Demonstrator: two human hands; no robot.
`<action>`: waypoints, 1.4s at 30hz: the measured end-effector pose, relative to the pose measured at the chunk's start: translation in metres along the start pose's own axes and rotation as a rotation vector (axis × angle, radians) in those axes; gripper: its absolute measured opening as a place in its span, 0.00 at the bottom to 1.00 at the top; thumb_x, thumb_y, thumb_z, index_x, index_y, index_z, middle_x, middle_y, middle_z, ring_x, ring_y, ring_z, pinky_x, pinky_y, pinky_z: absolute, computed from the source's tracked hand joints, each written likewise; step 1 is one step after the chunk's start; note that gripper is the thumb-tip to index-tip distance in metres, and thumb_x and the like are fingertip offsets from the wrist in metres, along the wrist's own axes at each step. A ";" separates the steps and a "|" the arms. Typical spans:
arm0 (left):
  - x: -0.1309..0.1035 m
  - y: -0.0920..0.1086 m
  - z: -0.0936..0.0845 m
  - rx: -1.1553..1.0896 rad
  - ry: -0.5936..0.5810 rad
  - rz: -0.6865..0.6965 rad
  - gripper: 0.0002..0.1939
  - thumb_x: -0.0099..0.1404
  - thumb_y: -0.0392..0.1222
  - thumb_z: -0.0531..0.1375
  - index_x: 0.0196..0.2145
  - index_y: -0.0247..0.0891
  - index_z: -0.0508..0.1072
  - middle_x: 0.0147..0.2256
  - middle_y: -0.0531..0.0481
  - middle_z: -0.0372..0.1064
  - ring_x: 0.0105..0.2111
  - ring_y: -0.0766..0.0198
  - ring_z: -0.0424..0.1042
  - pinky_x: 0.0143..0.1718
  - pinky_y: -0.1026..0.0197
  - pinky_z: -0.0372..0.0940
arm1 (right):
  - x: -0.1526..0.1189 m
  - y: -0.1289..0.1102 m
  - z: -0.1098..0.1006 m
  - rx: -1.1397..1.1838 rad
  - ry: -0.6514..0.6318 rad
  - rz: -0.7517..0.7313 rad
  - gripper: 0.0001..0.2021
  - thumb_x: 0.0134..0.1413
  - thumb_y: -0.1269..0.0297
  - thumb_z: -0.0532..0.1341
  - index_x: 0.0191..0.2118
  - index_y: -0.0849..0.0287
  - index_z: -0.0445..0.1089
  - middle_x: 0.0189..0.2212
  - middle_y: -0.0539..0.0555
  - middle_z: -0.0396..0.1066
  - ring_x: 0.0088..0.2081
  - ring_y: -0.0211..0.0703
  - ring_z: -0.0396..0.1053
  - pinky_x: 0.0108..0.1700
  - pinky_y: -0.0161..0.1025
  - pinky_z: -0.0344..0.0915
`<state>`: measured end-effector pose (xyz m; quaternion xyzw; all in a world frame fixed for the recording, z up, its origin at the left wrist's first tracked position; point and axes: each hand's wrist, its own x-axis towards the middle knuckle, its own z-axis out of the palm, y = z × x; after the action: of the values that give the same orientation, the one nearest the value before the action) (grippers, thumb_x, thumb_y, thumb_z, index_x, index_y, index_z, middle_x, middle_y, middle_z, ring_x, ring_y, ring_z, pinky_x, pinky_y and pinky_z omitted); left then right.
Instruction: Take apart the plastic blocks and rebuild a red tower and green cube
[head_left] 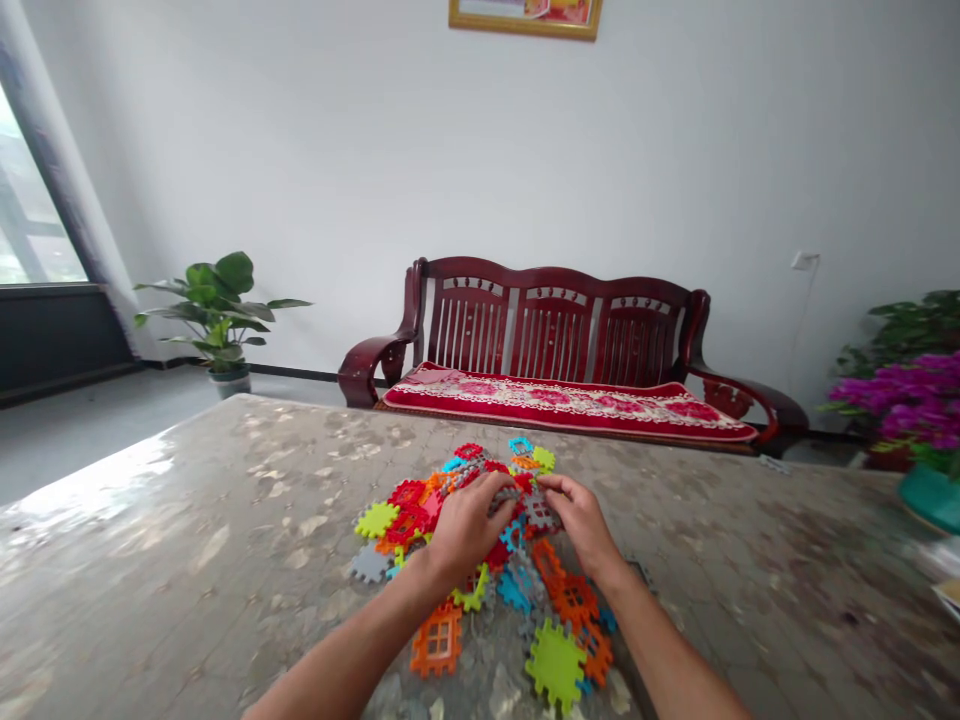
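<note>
Many flat interlocking plastic pieces with toothed edges, in red, orange, green, blue and grey, lie heaped on the table (262,560). My left hand (471,518) reaches over the middle of the heap, its fingers bent round a grey piece. Just to its right, my right hand (581,512) has its thumb and fingers at a grey window-like piece (538,510). A green square piece (556,663) and an orange window piece (437,640) lie at the near side of the heap. Another green piece (377,519) lies at its left edge.
Behind the table stands a dark red wooden bench (555,330) with a red patterned cover (570,402). A potted plant (225,310) is at the left. Purple flowers (907,400) in a teal pot (930,497) stand at the right edge.
</note>
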<state>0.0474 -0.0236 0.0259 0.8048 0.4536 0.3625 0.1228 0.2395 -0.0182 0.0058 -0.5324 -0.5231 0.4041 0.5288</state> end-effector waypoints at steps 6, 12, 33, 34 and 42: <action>0.022 -0.030 -0.023 -0.100 0.131 -0.255 0.13 0.65 0.45 0.57 0.44 0.43 0.77 0.36 0.51 0.79 0.37 0.62 0.76 0.40 0.63 0.67 | 0.029 0.008 -0.002 -0.136 0.007 -0.169 0.14 0.47 0.58 0.59 0.38 0.57 0.78 0.36 0.54 0.79 0.39 0.49 0.74 0.45 0.45 0.69; 0.019 -0.064 -0.035 0.020 0.044 -0.349 0.12 0.65 0.45 0.57 0.42 0.43 0.77 0.39 0.51 0.79 0.39 0.60 0.76 0.40 0.62 0.66 | 0.091 0.029 -0.020 -0.635 0.080 -0.210 0.21 0.56 0.60 0.51 0.51 0.57 0.72 0.51 0.56 0.74 0.52 0.46 0.70 0.56 0.43 0.64; -0.056 -0.087 -0.033 0.340 -0.202 -0.167 0.42 0.54 0.48 0.65 0.65 0.46 0.59 0.63 0.42 0.59 0.63 0.47 0.58 0.64 0.43 0.49 | 0.097 0.038 0.013 -0.888 -0.028 -0.277 0.10 0.53 0.64 0.59 0.40 0.53 0.75 0.42 0.53 0.75 0.44 0.44 0.72 0.46 0.38 0.65; -0.053 -0.087 -0.032 0.314 -0.178 -0.150 0.37 0.56 0.45 0.63 0.63 0.45 0.62 0.61 0.43 0.63 0.60 0.50 0.61 0.62 0.46 0.53 | 0.093 0.036 0.013 -0.871 -0.007 -0.290 0.09 0.52 0.65 0.58 0.38 0.54 0.75 0.41 0.53 0.75 0.41 0.43 0.72 0.44 0.37 0.65; -0.028 -0.078 -0.018 0.098 -0.056 -0.184 0.18 0.61 0.32 0.54 0.48 0.42 0.73 0.47 0.47 0.74 0.48 0.59 0.72 0.53 0.55 0.64 | 0.067 0.025 0.012 -0.405 0.074 -0.322 0.09 0.46 0.60 0.58 0.31 0.56 0.73 0.28 0.52 0.75 0.31 0.44 0.71 0.38 0.40 0.67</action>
<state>-0.0245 -0.0052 -0.0153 0.7746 0.5393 0.3043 0.1286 0.2399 0.0525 -0.0116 -0.5516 -0.6517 0.1821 0.4877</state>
